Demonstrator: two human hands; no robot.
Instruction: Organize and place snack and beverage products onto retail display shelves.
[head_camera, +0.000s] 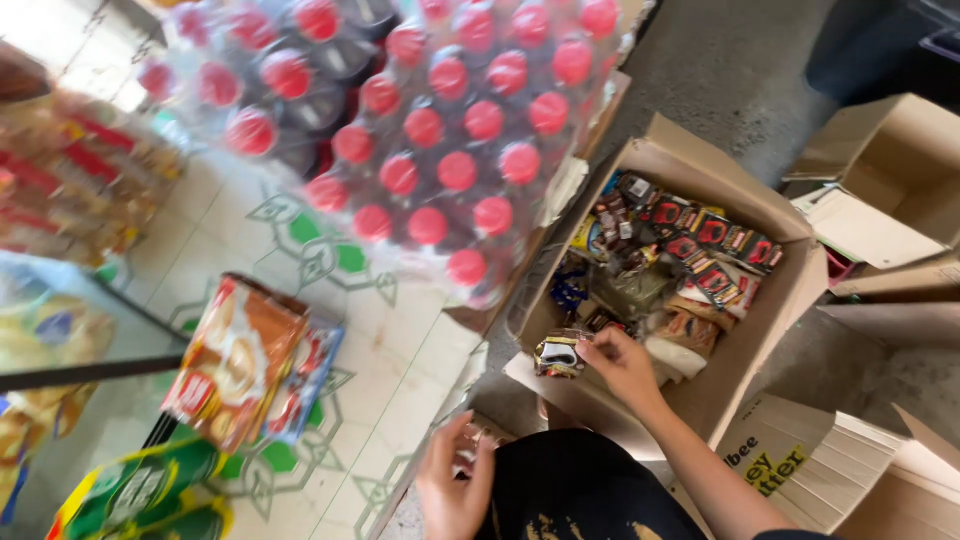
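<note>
My right hand (622, 365) reaches into an open cardboard box (770, 330) and grips a small bundle of shiny sachets (560, 354) at the box's near-left corner. Many more dark, red and brown sachet packs (690, 255) fill the box. My left hand (455, 480) hovers low near my knee, over the tiled edge. Its fingers curl around a small pack (470, 450) that I cannot make out clearly.
Shrink-wrapped packs of red-capped bottles (430, 120) stand left of the box. An orange snack bag (235, 365) and green bags (140, 495) lie on the patterned tile floor (390, 340). Empty cardboard boxes (890, 180) sit at the right on grey concrete.
</note>
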